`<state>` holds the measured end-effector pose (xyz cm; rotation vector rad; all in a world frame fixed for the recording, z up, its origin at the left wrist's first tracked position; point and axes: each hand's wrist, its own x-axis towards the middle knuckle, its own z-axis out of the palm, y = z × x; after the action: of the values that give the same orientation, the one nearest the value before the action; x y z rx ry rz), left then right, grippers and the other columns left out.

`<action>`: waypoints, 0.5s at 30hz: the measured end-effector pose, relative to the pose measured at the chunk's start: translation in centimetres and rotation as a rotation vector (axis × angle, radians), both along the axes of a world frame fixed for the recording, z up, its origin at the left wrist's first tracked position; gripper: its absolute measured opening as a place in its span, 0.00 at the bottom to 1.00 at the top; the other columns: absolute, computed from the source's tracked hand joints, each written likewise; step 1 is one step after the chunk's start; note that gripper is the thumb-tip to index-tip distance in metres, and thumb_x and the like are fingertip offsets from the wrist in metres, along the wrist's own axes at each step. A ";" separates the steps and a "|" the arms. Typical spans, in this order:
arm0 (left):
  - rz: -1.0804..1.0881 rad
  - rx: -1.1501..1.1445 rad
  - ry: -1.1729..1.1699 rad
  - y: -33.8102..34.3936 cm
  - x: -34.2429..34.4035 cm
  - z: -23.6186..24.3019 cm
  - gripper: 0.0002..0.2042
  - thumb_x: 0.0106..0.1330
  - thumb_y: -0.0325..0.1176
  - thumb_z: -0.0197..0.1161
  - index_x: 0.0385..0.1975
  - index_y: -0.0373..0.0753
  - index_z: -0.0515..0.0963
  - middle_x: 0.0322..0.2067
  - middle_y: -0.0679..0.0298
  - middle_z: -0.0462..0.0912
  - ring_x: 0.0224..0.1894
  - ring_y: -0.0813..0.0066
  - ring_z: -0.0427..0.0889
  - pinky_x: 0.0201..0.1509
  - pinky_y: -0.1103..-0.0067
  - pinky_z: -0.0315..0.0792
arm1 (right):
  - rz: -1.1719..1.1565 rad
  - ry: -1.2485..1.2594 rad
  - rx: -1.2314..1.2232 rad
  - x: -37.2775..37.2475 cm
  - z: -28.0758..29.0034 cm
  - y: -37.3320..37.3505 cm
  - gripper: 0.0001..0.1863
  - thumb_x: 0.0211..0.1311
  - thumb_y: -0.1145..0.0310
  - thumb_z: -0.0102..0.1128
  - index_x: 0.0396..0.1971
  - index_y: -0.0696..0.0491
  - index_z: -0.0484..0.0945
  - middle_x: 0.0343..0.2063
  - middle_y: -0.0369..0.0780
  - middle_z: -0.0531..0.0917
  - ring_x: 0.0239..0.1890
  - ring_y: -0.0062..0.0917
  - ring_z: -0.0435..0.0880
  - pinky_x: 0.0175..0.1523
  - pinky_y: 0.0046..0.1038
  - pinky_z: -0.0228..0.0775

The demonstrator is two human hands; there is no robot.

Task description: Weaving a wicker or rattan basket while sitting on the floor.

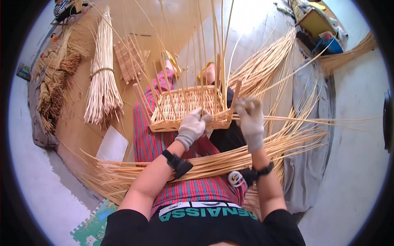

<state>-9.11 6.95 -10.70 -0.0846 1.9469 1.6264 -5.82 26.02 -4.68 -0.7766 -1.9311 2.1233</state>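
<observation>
A shallow rectangular wicker basket with upright stakes and long thin canes rests over my legs. My left hand, in a pale glove, grips its near side around the middle. My right hand, also gloved, is raised beside the right corner stake with fingers curled; what lies inside them is unclear. Thin strands extend rightward from near that hand. Across my lap, below both hands, lies a long loose bundle of canes.
A tied pale cane bundle and woven pieces lie ahead-left, near darker bundles. Loose canes spread ahead-right, near a grey cloth and blue container. A white sheet lies left. Another person sits at far upper left.
</observation>
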 end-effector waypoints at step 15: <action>0.165 -0.095 0.154 1.3 -2.7 2.8 0.18 0.66 0.38 0.75 0.51 0.38 0.80 0.35 0.56 0.88 0.27 0.74 0.87 0.32 0.75 0.81 | -0.082 0.431 0.063 3.1 -3.7 1.2 0.09 0.85 0.70 0.44 0.57 0.53 0.68 0.29 0.35 0.80 0.36 0.23 0.85 0.53 0.34 0.86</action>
<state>-11.85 8.27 -7.86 -0.1669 2.1852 1.6872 -2.69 27.21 -8.36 -0.3403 -1.6953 1.9696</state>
